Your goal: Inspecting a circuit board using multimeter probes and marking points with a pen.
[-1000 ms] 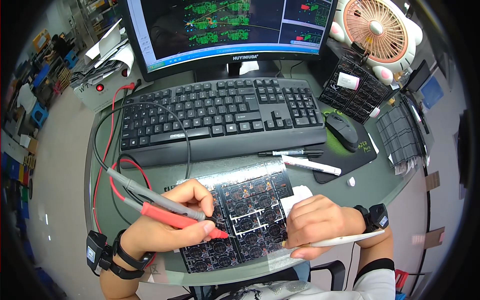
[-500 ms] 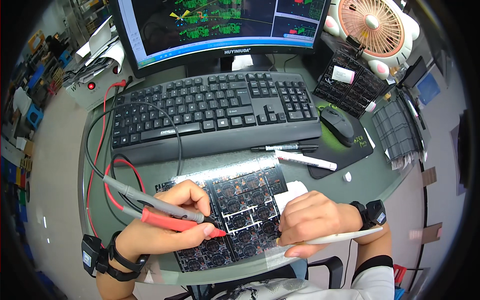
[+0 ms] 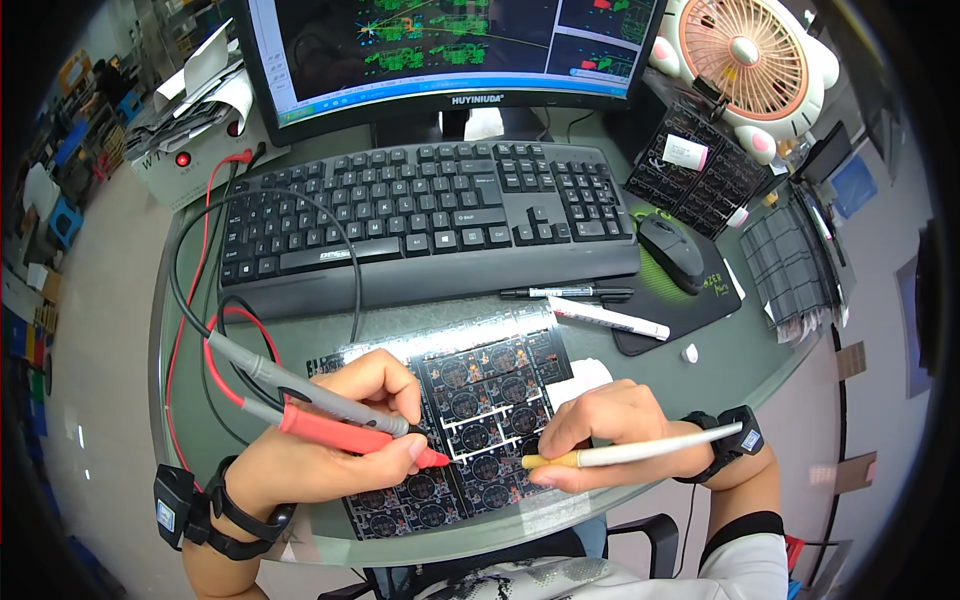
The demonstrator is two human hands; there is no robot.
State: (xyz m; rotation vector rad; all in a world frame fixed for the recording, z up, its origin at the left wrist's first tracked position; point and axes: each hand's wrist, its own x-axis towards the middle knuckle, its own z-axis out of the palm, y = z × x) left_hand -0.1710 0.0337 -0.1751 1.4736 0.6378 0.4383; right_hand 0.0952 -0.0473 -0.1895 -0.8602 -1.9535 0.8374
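The circuit board panel [image 3: 470,405] lies on the desk [image 3: 685,410], on the near side of the keyboard [image 3: 430,205]. The left hand [image 3: 325,478] covers part of its left side; the right hand [image 3: 600,430] is at its right edge. Whether either hand rests on the panel cannot be told. The panel is probably light and stiff, with a smooth, rather slippery face; the small parts on it are likely fragile. Hold it by the outer edges and keep fingers off the populated areas.

The left hand is closed around two probes: thumb and forefinger pinch the red test probe [image 3: 340,432], while the grey test probe [image 3: 300,388] lies above it. The red tip points at the middle of the panel; contact cannot be confirmed. Both probes appear light and rigid; a pen grip behind the tip suits them.

The right hand grips a white pen-shaped tool [image 3: 640,450] by its yellow front section, the shaft slanting right over the wrist. The front end points left, toward the red tip; its extreme point is too fine to make out. The tool appears light, and a gentle pinch should suffice
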